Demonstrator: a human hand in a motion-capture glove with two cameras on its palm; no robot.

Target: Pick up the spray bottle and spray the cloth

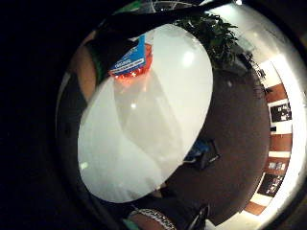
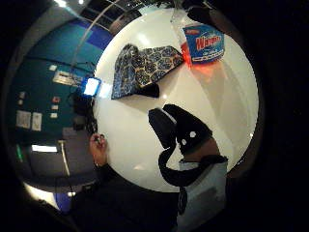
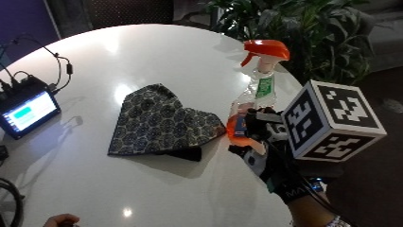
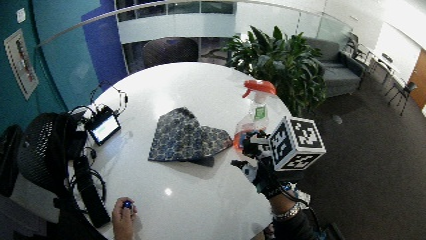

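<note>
A clear spray bottle (image 3: 255, 94) with an orange trigger head and orange liquid at its bottom stands upright near the right edge of the round white table (image 3: 126, 52). My gloved right hand (image 3: 267, 151) is just in front of the bottle's lower part, fingers loosely bent toward it and holding nothing. The thumb side palm view shows the bottle (image 2: 203, 43) a short way off from my thumb (image 2: 181, 130), with bare table between them. A blue patterned cloth (image 3: 161, 120) lies folded flat left of the bottle; it shows also in the palm view (image 2: 140, 67).
A small lit screen device (image 3: 25, 111) with cables sits at the table's left edge. A large leafy plant (image 3: 302, 28) stands behind the table's right side. A bare hand (image 4: 123, 212) rests at the near edge. A black chair (image 4: 40, 145) stands at the left.
</note>
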